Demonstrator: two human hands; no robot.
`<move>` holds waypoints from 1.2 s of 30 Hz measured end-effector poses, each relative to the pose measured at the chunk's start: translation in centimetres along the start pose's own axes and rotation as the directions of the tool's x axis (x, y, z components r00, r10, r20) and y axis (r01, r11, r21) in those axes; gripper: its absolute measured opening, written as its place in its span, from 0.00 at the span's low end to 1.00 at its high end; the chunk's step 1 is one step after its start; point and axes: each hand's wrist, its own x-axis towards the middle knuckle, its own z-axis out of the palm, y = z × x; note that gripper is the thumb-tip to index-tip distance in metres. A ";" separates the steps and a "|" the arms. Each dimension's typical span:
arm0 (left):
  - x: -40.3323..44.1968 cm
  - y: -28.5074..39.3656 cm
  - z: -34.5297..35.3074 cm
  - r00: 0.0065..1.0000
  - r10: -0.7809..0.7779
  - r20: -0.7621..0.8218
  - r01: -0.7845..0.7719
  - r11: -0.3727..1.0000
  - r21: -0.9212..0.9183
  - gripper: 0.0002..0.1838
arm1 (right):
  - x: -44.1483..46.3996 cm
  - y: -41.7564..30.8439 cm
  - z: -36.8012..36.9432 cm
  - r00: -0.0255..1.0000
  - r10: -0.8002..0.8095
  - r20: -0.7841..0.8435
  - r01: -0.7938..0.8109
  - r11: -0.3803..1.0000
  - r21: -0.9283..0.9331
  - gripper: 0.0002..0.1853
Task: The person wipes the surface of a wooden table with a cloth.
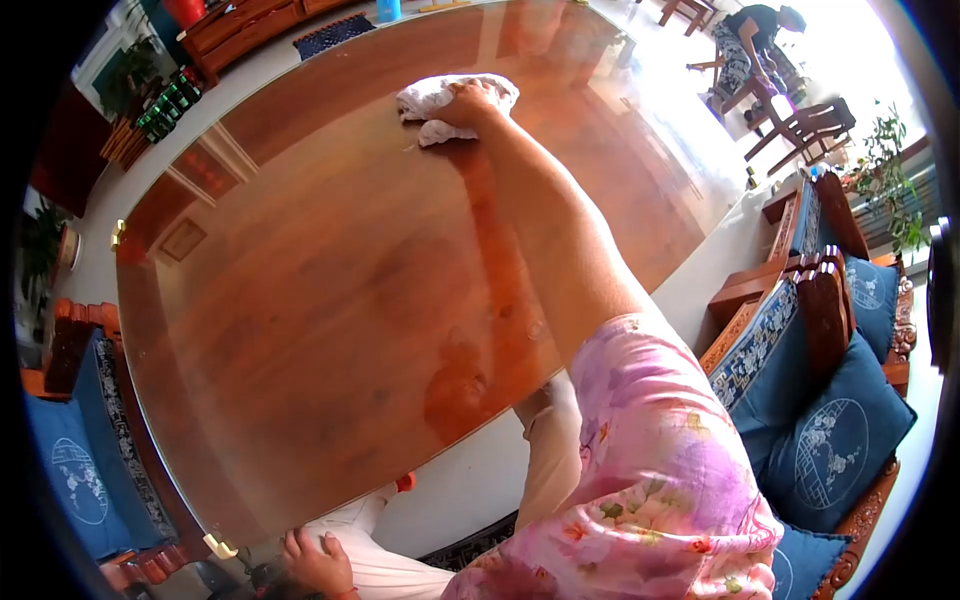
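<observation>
A bunched white cloth (427,97) lies on the glossy brown table top (320,270), towards its far side. My right hand (474,104) grips it from above, with the arm stretched across the table. A darker, shinier streak on the surface runs from the cloth back towards me. Low in the view, my left hand (318,564) rests by my bent knee, near the table's front edge, with its fingers apart and nothing visible in them. A dark object beside it is too unclear to name.
Carved wooden seats with blue cushions (845,440) stand to the right, and another blue-cushioned seat (75,480) to the left. Pale corner guards (219,546) sit on the table corners. At the far right, a person (745,50) bends by wooden chairs (800,125). Green bottles (165,108) stand far left.
</observation>
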 end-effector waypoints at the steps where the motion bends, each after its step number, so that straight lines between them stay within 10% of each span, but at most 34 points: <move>1: 0.2 -0.2 0.4 1.000 -0.005 -0.003 0.005 1.000 0.010 0.23 | -0.5 1.1 -0.4 0.997 -0.077 -0.016 0.076 0.997 -0.016 0.48; 18: -2.8 -1.8 0.8 0.992 0.115 -0.048 -0.115 0.993 0.008 0.27 | -38.1 8.7 -1.2 0.913 -0.361 -0.190 0.385 0.916 0.109 0.30; 30: -1.9 -3.3 1.6 0.981 0.181 -0.065 -0.185 0.981 -0.055 0.23 | -45.8 -18.5 6.5 0.761 -0.639 0.115 0.612 0.765 0.201 0.26; 36: -2.3 -3.3 1.1 0.992 0.119 -0.029 -0.120 0.993 -0.022 0.22 | -47.2 -23.0 7.7 0.765 -0.644 -0.034 0.630 0.735 0.252 0.22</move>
